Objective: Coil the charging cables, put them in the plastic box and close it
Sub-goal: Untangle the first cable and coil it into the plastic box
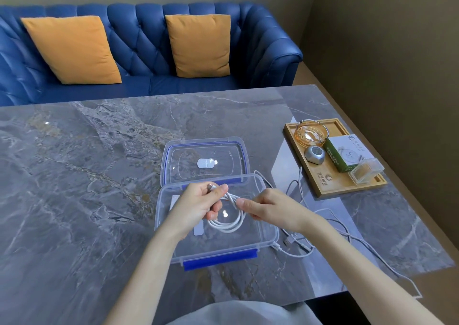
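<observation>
A white charging cable [229,219], wound into a few loose loops, hangs above the open plastic box [269,227] near the tabletop's front edge. The left hand [198,206] pinches the loops and a plug end; the right hand [267,209] pinches the strand beside it. The clear lid [171,160] (blue-sealed) lies flat behind the box. More white cables [323,227] sprawl toward the right edge, beside a wooden tray [330,175] holding a glass ashtray [311,132] and a green carton [347,152]; its print is unreadable.
</observation>
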